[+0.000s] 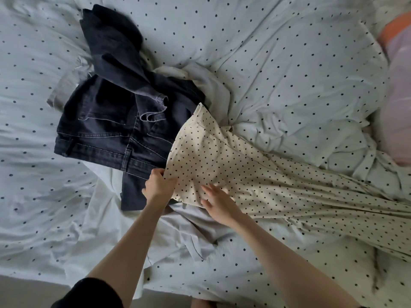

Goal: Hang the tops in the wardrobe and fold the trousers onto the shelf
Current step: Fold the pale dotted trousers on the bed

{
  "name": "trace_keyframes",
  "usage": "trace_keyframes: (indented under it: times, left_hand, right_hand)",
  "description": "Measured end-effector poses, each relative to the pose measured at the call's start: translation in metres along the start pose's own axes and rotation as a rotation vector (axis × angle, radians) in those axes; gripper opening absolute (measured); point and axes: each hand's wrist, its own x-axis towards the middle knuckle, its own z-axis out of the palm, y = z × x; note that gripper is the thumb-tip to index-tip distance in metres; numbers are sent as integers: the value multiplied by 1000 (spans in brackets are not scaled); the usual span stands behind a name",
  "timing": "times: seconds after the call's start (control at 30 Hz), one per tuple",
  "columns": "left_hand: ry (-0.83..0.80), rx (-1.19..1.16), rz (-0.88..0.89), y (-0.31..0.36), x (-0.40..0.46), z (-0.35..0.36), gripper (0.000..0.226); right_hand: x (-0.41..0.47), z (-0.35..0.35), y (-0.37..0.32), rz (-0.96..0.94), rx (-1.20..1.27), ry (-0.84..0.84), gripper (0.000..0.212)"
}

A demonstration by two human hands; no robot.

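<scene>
A cream garment with black dots [222, 165] lies stretched across the bed from the middle toward the right edge. My left hand [159, 183] pinches its near-left edge. My right hand [219, 202] rests on the fabric with fingers spread and straight. Dark denim jeans [106, 123] lie crumpled to the left of it, one leg thrown up toward the far side. A white garment [209, 85] shows behind the jeans, mostly hidden.
A white duvet with dark dots [289, 63] covers the bed. A pale grey cloth [191, 227] lies under my forearms. A pink and orange pillow [398, 107] sits at the right edge. The bed's near edge and floor [26, 292] show at bottom left.
</scene>
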Motion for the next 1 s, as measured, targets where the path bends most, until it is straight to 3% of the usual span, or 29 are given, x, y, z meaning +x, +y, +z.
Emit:
trace_keyframes:
  times: [0.13,0.3,0.43,0.57,0.8,1.0]
  left_hand:
    - [97,-22,64,-4,4,-9,12]
    - [194,-56,130,-10,2,-26,12]
    - [187,171,151,-8,-11,-14,42]
    - [264,300,413,6,-36,16,47]
    - [10,273,815,58,-92,123,33]
    - [-161,451,1031,116,-118,229,53]
  right_hand:
    - [-6,-2,12,4,-40,21,47]
    - [-16,-6,29,22,-150,38,48]
    - [-28,-7,40,60,-209,-30,51]
    - [-49,-14,68,109,-154,-10,50]
    - [-108,-66,177,307,-193,191,46]
    - [-155,-131,300,460,-337,423,33]
